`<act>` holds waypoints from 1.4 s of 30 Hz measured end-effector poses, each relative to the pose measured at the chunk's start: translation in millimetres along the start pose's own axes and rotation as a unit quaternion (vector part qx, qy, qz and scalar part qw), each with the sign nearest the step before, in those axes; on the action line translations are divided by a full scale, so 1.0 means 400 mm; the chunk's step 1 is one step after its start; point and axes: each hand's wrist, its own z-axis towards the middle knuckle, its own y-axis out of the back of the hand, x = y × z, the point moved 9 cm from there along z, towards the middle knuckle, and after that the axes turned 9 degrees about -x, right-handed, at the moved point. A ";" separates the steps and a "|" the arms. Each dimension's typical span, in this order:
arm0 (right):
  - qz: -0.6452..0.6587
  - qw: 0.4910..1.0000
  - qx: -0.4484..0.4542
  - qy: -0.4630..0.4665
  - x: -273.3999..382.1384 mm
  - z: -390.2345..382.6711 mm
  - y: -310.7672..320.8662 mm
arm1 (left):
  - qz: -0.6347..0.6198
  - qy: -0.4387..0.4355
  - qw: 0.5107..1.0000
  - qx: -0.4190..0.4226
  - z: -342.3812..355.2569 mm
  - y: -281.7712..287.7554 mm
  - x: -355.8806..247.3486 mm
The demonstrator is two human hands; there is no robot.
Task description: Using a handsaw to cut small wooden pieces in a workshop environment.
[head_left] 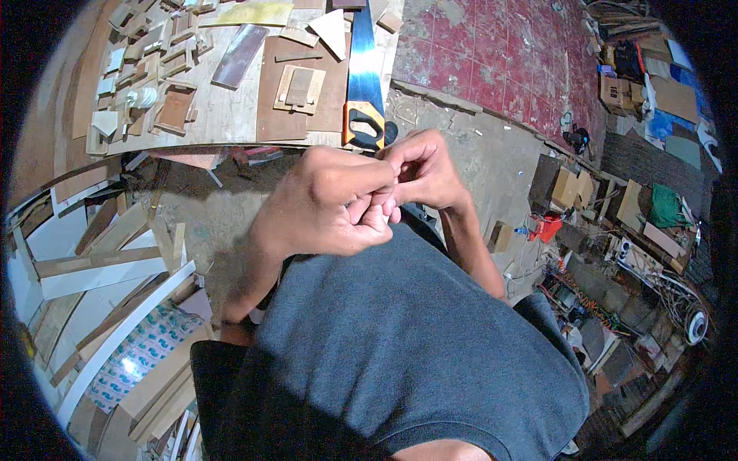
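Note:
My left hand (346, 200) is raised in front of my dark shirt (400, 323), its fingers curled tightly. My right hand (419, 173) meets it fingertip to fingertip, thumb and index finger pinched against the left fingers. Whatever is between them is hidden or too small to make out. Just beyond both hands, on the wooden bench (238, 123), lies a handsaw (364, 77) with an orange and black handle. Near it are a small stacked pair of wooden pieces (298, 86) and a dark reddish board (240, 54).
Small wooden parts (175, 107) and a bulb (141, 97) sit on the bench's left. Offcuts and white panels (100, 273) are piled at lower left. At right are red tiled flooring (492, 54), cardboard boxes (615, 92), a red object (546, 227) and tangled cables and tools (584, 300).

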 end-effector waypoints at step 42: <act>0.304 0.948 -0.007 -0.089 -0.067 0.008 -0.050 | 0.038 -0.034 0.990 -0.135 0.012 0.069 -0.031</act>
